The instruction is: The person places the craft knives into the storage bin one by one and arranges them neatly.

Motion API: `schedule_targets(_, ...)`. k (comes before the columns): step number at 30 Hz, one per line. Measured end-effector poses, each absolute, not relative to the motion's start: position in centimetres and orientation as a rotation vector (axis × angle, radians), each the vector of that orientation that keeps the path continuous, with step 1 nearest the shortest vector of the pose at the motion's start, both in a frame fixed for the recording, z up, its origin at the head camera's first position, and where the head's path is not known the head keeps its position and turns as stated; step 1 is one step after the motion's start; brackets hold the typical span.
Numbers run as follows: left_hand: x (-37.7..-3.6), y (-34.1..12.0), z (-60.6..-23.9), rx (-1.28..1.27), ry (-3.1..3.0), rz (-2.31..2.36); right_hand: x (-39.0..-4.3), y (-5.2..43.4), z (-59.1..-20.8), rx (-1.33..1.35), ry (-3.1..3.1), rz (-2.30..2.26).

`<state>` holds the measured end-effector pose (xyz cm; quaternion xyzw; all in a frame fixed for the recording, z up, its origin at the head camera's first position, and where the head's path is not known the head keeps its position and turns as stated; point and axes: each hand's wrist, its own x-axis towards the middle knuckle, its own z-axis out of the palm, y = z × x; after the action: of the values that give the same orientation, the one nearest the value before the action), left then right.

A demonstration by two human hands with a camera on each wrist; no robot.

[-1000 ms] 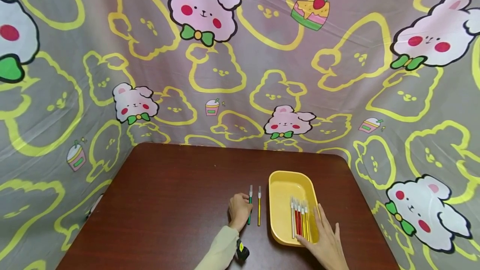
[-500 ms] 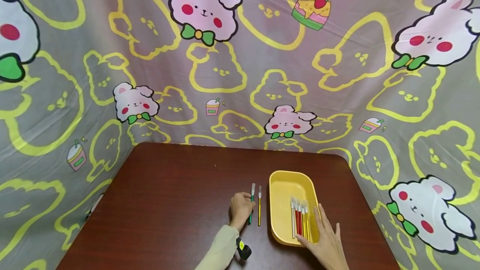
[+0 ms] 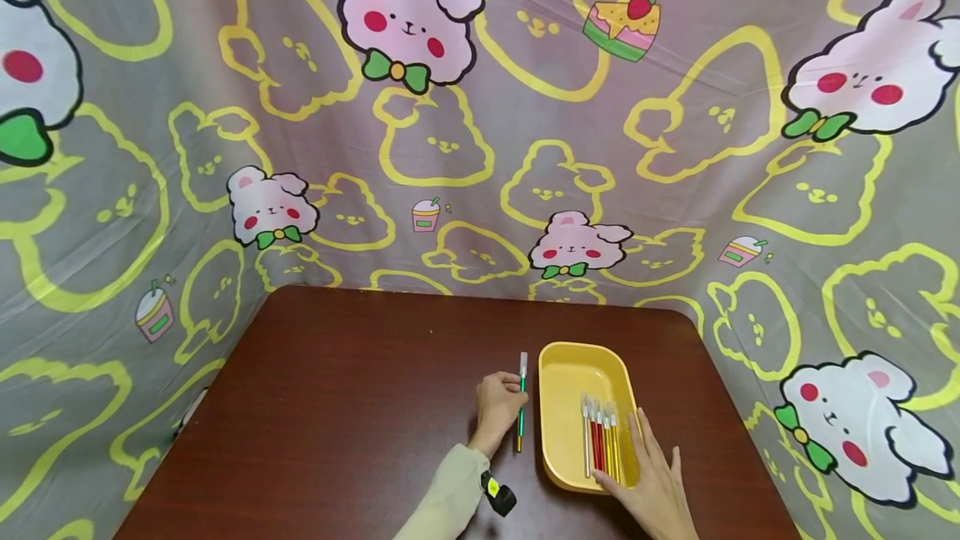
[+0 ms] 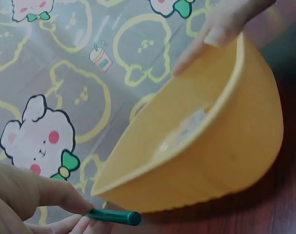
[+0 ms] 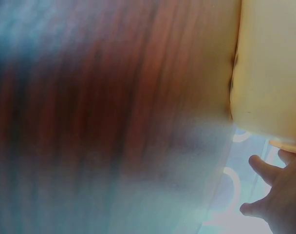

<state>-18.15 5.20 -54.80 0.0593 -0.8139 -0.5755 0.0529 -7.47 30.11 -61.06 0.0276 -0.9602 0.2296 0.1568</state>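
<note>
My left hand pinches a slim green craft knife with a clear cap between thumb and fingers. In the left wrist view, the green knife's blunt end juts past the fingertips towards the yellow tray. Beneath it in the head view, a yellow craft knife shows only its lower end. Several silver, red and yellow craft knives lie side by side in the yellow tray. My right hand rests against the tray's near right rim, fingers extended and thumb at the near edge.
A dark reddish-brown table carries everything. Cloth with rabbit prints hangs round its back and sides. A black strap device sits on the left wrist, close to the tabletop.
My left hand has lifted the green craft knife and carried it to the right, over the yellow one and nearer the tray. The right hand and the tray stay put.
</note>
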Motion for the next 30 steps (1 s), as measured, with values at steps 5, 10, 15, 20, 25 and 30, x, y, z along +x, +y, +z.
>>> schedule_targets(5,-18.0,6.9,-54.3,0.182,-2.514,-1.775,-7.4,30.2,-61.1,0.075,-2.75,0.646)
schedule_targets(10,-17.4,8.7,-53.9,0.094,-2.541,-1.744,-7.4,30.2,-61.1,0.065,-2.762,0.648)
schedule_targets(15,-16.9,10.1,-53.9,0.027,-2.56,-1.717,-7.4,30.1,-60.9,0.041,-2.799,0.635)
schedule_targets(20,-16.4,11.5,-54.4,-0.023,-2.578,-1.617,-7.3,30.2,-60.8,0.069,-2.764,0.633)
schedule_targets(25,-16.1,12.7,-54.8,-0.081,-2.594,-1.585,-7.3,30.2,-60.7,0.081,-2.751,0.614)
schedule_targets(30,-15.7,13.9,-55.3,-0.104,-2.587,-1.566,-7.2,30.3,-60.9,0.093,-2.737,0.627)
